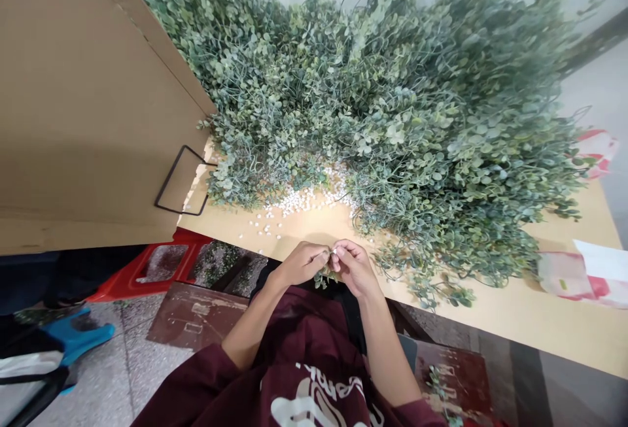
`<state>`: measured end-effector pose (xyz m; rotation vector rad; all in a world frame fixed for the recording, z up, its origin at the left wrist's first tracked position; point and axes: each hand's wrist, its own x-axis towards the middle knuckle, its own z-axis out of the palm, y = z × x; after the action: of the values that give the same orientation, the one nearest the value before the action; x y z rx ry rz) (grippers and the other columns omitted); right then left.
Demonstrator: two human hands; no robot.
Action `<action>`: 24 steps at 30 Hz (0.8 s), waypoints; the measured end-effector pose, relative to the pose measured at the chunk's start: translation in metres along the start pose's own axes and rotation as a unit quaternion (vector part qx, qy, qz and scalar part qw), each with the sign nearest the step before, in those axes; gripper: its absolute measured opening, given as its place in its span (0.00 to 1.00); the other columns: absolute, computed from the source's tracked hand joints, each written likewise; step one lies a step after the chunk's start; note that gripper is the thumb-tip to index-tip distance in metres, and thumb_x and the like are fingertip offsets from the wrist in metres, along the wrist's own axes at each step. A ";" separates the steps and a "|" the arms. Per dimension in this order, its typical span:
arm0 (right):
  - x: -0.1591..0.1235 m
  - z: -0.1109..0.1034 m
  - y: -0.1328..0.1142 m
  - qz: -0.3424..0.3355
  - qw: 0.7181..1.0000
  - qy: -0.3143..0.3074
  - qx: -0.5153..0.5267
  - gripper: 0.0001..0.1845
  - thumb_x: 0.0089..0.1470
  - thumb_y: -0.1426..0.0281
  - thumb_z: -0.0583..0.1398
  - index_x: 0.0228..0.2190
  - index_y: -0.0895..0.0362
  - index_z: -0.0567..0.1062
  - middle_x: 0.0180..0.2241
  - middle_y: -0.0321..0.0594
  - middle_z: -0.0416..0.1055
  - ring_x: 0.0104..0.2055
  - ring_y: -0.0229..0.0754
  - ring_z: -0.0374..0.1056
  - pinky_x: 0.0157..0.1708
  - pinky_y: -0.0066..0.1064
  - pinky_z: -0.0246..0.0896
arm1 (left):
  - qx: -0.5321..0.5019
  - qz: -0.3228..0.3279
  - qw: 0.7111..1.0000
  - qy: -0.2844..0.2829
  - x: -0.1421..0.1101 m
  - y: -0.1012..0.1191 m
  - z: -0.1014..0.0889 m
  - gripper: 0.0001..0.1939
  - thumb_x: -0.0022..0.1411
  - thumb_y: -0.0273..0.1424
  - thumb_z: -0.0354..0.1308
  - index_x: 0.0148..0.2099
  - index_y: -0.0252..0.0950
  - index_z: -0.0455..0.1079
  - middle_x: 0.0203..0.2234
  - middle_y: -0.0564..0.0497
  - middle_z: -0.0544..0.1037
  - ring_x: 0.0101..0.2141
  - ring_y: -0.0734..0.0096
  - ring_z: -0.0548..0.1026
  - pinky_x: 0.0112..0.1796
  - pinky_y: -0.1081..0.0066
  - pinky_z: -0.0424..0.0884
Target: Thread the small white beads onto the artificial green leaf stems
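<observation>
My left hand (301, 263) and my right hand (354, 269) meet in front of me over the near edge of a pale wooden table (471, 303). Between their fingertips they pinch a small artificial leafy sprig (326, 276), with a tiny white piece showing at the pinch. Just beyond my hands lies a scatter of white beads (304, 199). A huge heap of artificial eucalyptus-like greenery (383, 106) fills the table behind them, and some of its stems trail close to my right hand.
A large cardboard sheet (88, 100) with a black wire loop (179, 182) stands at the left. Red-and-white plastic bags (583, 276) lie at the right of the table. Below are a red crate (157, 267), a brown stool top (196, 316), a blue object (78, 335) and a tiled floor.
</observation>
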<state>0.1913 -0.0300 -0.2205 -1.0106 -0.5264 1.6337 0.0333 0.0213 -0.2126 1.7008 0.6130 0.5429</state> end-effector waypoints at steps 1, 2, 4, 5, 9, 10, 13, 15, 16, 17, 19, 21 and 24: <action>0.000 -0.001 0.001 -0.002 1.000 0.000 0.003 0.09 0.49 0.65 0.67 0.27 0.57 0.75 0.19 0.31 0.66 0.19 0.30 0.58 0.23 0.24 0.54 | 0.002 0.002 1.000 0.002 0.000 0.000 0.000 0.25 0.71 0.40 0.41 0.34 0.31 0.73 0.28 0.48 0.79 0.29 0.73 0.74 0.34 0.76 0.66; 0.000 -0.002 0.001 -0.002 1.000 -0.001 0.004 0.09 0.49 0.65 0.67 0.27 0.57 0.75 0.19 0.31 0.66 0.19 0.30 0.58 0.23 0.24 0.54 | 0.003 0.003 1.000 0.004 0.000 0.001 0.000 0.25 0.71 0.39 0.41 0.33 0.31 0.73 0.28 0.48 0.79 0.28 0.73 0.74 0.33 0.76 0.66; 0.001 -0.005 0.002 0.002 1.000 -0.003 0.003 0.08 0.50 0.66 0.67 0.28 0.57 0.75 0.19 0.31 0.66 0.20 0.30 0.59 0.23 0.24 0.54 | 0.003 0.005 1.000 0.007 0.001 0.002 0.000 0.24 0.71 0.39 0.42 0.32 0.31 0.73 0.27 0.48 0.78 0.27 0.74 0.74 0.33 0.76 0.65; 0.001 -0.005 0.003 0.006 1.000 -0.004 0.001 0.08 0.50 0.66 0.67 0.28 0.57 0.75 0.19 0.31 0.66 0.20 0.30 0.59 0.23 0.24 0.54 | 0.002 0.007 1.000 0.008 0.001 0.002 0.000 0.24 0.71 0.38 0.42 0.32 0.31 0.73 0.27 0.48 0.78 0.27 0.74 0.74 0.32 0.77 0.66; 0.001 -0.005 0.003 0.013 1.000 -0.003 -0.010 0.08 0.50 0.66 0.66 0.28 0.57 0.76 0.20 0.32 0.67 0.21 0.31 0.60 0.23 0.24 0.55 | -0.007 0.011 1.000 0.015 0.002 0.003 0.001 0.24 0.71 0.38 0.42 0.31 0.31 0.72 0.26 0.48 0.78 0.27 0.74 0.74 0.32 0.77 0.66; 0.001 -0.004 0.003 0.012 1.000 -0.002 -0.012 0.08 0.50 0.66 0.66 0.28 0.57 0.76 0.20 0.32 0.67 0.21 0.31 0.61 0.24 0.24 0.55 | -0.010 0.011 1.000 0.015 0.003 0.003 0.001 0.24 0.70 0.38 0.42 0.30 0.31 0.72 0.26 0.48 0.78 0.27 0.74 0.74 0.32 0.77 0.66; 0.001 -0.001 0.003 0.004 1.000 0.003 -0.017 0.08 0.50 0.66 0.66 0.28 0.57 0.75 0.21 0.32 0.67 0.21 0.31 0.61 0.24 0.24 0.56 | -0.018 0.006 1.000 0.016 0.003 0.003 0.000 0.24 0.70 0.39 0.42 0.31 0.31 0.72 0.26 0.48 0.78 0.27 0.74 0.74 0.33 0.77 0.67; 0.001 0.001 0.002 -0.002 1.000 0.010 -0.021 0.08 0.50 0.65 0.66 0.28 0.57 0.75 0.21 0.32 0.67 0.22 0.31 0.61 0.24 0.24 0.57 | -0.019 -0.005 1.000 0.018 0.003 0.004 0.000 0.24 0.70 0.40 0.43 0.31 0.31 0.72 0.27 0.48 0.78 0.27 0.74 0.74 0.33 0.77 0.67; 0.001 0.002 0.002 -0.005 1.000 0.014 -0.024 0.09 0.50 0.64 0.66 0.28 0.57 0.75 0.21 0.32 0.67 0.22 0.31 0.61 0.24 0.24 0.57 | -0.020 -0.011 1.000 0.019 0.003 0.004 0.000 0.24 0.70 0.41 0.43 0.31 0.31 0.72 0.27 0.48 0.78 0.28 0.74 0.74 0.33 0.77 0.67; 0.001 0.002 0.002 -0.006 1.000 0.016 -0.026 0.09 0.50 0.64 0.66 0.28 0.57 0.74 0.21 0.32 0.66 0.22 0.31 0.60 0.25 0.24 0.57 | -0.021 -0.018 0.999 0.020 0.003 0.003 0.001 0.24 0.70 0.41 0.43 0.31 0.31 0.71 0.27 0.48 0.78 0.28 0.74 0.74 0.33 0.77 0.66; 0.002 0.003 0.001 -0.003 0.999 0.018 -0.027 0.10 0.50 0.63 0.66 0.28 0.57 0.74 0.22 0.32 0.66 0.23 0.31 0.60 0.25 0.25 0.57 | -0.020 -0.030 0.999 0.023 0.003 0.002 0.001 0.25 0.70 0.42 0.42 0.31 0.31 0.71 0.27 0.49 0.78 0.27 0.75 0.73 0.31 0.77 0.66; 0.003 0.003 -0.001 0.002 1.000 0.018 -0.025 0.10 0.50 0.63 0.66 0.29 0.57 0.74 0.22 0.32 0.65 0.23 0.31 0.60 0.25 0.25 0.57 | -0.011 -0.039 0.999 0.029 0.003 0.001 0.002 0.25 0.70 0.43 0.41 0.30 0.32 0.69 0.26 0.49 0.77 0.27 0.75 0.72 0.31 0.77 0.65; 0.003 0.004 -0.003 0.010 0.999 0.019 -0.030 0.11 0.49 0.63 0.67 0.28 0.57 0.73 0.22 0.32 0.64 0.23 0.31 0.59 0.25 0.25 0.57 | 0.001 -0.048 0.998 0.032 0.004 0.001 0.002 0.24 0.70 0.41 0.42 0.29 0.32 0.69 0.25 0.50 0.76 0.26 0.75 0.71 0.30 0.77 0.64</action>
<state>0.1897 -0.0254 -0.2177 -1.0927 -0.5434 1.6220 0.0377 0.0226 -0.2123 1.6531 0.7373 0.5303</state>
